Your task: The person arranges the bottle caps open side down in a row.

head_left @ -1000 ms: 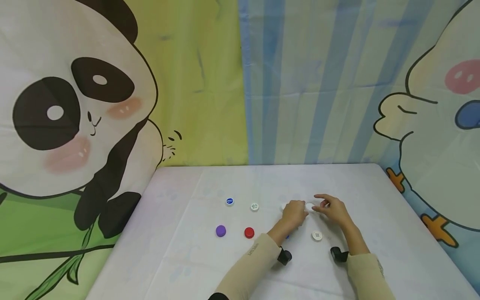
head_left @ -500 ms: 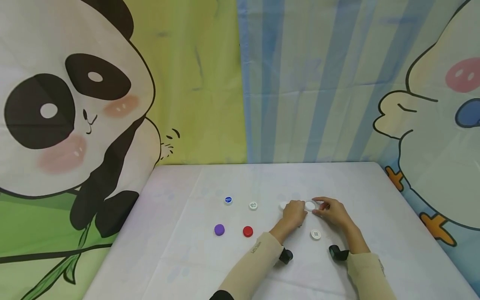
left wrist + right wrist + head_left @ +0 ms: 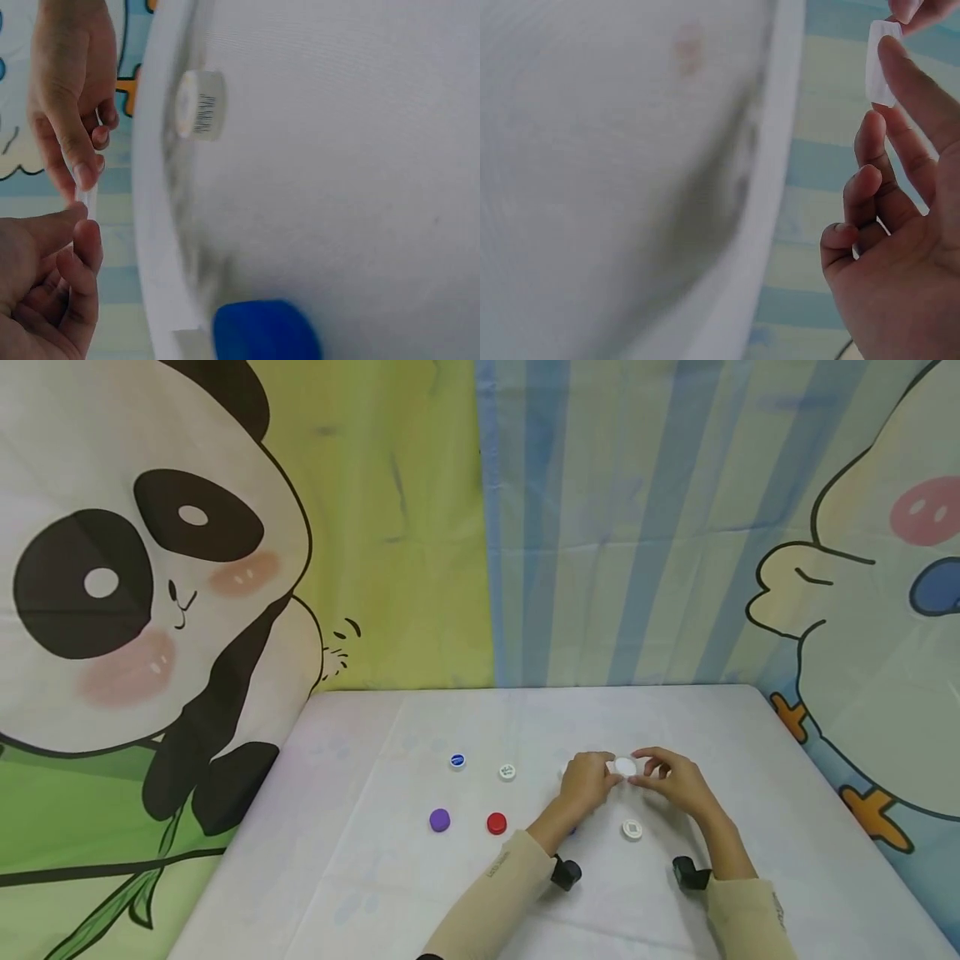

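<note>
A small round white bottle cap (image 3: 625,767) is held between my two hands over the right half of the table. My left hand (image 3: 587,781) pinches its left edge between thumb and forefinger. On the opposite edge, the thumb and forefinger of my right hand (image 3: 678,782) grip it. The right wrist view shows the ridged side of the bottle cap (image 3: 879,64) against the thumb. Edge-on in the left wrist view, the bottle cap (image 3: 88,199) sits between both sets of fingertips, with the other fingers loosely bent.
On the white table (image 3: 360,877) lie a purple cap (image 3: 439,820), a red cap (image 3: 497,823), a blue-and-white cap (image 3: 457,762), a white marked cap (image 3: 507,772) and another white cap (image 3: 632,830). A blue cap (image 3: 266,330) is mostly hidden by my left arm in the head view.
Both hands have shifted slightly up in the head view with the bottle cap. It looked like a ring half a second ago; now a plain white face shows. The left hand's grip has spread.
</note>
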Motion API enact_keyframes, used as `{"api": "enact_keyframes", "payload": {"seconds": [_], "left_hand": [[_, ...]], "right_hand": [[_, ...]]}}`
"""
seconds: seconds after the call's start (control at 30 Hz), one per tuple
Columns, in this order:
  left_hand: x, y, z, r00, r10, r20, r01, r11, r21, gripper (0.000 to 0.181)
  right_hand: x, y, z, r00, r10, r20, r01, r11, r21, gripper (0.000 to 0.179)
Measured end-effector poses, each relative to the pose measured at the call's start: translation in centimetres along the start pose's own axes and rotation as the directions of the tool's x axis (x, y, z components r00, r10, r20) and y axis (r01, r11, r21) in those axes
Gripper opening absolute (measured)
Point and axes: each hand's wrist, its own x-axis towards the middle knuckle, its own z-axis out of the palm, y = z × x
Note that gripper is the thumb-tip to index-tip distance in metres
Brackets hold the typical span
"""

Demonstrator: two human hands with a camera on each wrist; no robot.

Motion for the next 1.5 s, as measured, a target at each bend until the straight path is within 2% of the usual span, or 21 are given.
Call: {"api": "enact_keyframes", "payload": {"seconds": [0.1, 0.37, 0.57, 0.77, 0.97, 1.17, 1.33, 1.5], "left_hand": [[-0.2, -0.1, -1.7, 0.998, 0.065, -0.021, -0.066, 0.996, -0.056, 0.037], [-1.8, -0.2, -5.9, 0.977, 0.206, -0.064, -0.215, 0.951, -0.222, 0.034], [-3.3, 0.0, -7.9, 0.953, 0.273, -0.129, -0.299, 0.914, -0.274, 0.033], [-4.3, 0.3, -8.5, 0.943, 0.288, -0.165, -0.325, 0.904, -0.280, 0.033], [-5.4, 0.4, -8.4, 0.936, 0.294, -0.191, -0.338, 0.903, -0.267, 0.033], [-5.6, 0.4, -8.6, 0.925, 0.309, -0.219, -0.359, 0.900, -0.245, 0.032], [-5.8, 0.4, -8.9, 0.929, 0.304, -0.213, -0.353, 0.900, -0.255, 0.033], [-5.9, 0.4, -9.1, 0.927, 0.313, -0.208, -0.362, 0.892, -0.270, 0.030]], "right_hand": [[-0.4, -1.4, -0.8, 0.999, -0.012, -0.051, 0.012, 1.000, 0.000, 0.040], [-1.7, -5.6, -3.0, 0.996, -0.071, -0.048, 0.072, 0.997, 0.007, 0.041], [-2.9, -7.7, -3.6, 0.983, -0.161, -0.092, 0.165, 0.985, 0.040, 0.042], [-3.7, -8.6, -3.4, 0.964, -0.218, -0.149, 0.227, 0.973, 0.041, 0.043], [-4.6, -8.8, -2.9, 0.953, -0.259, -0.157, 0.266, 0.964, 0.026, 0.044], [-4.9, -10.3, -3.3, 0.935, -0.303, -0.183, 0.310, 0.951, 0.011, 0.047], [-5.3, -12.7, -3.9, 0.938, -0.293, -0.186, 0.300, 0.954, 0.008, 0.044], [-5.5, -13.6, -3.9, 0.941, -0.282, -0.188, 0.286, 0.958, -0.010, 0.044]]}}
